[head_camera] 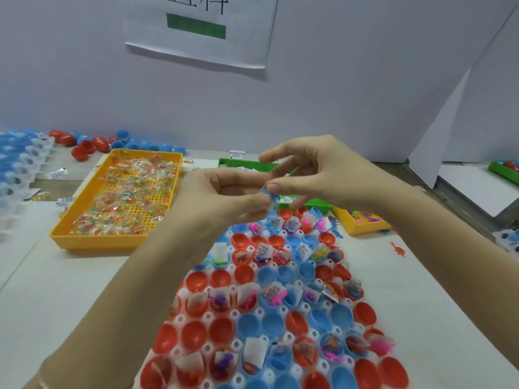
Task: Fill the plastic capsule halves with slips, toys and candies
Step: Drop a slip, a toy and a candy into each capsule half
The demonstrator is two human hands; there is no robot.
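Left hand (224, 197), right hand (317, 178), both pinching small blue plastic piece (266, 190), glossy round capsule halves (193, 335) below

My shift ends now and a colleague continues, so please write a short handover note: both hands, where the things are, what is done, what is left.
Hands: left hand and right hand together pinch a small blue piece above the white holder tray; I cannot tell what the piece is.
Supplies: candies lie in the orange tray at left, toys in the yellow tray at right. The green tray is mostly hidden behind the hands.
Done: several rows of filled halves hold slips and toys.
Left: the rows of empty halves between them.
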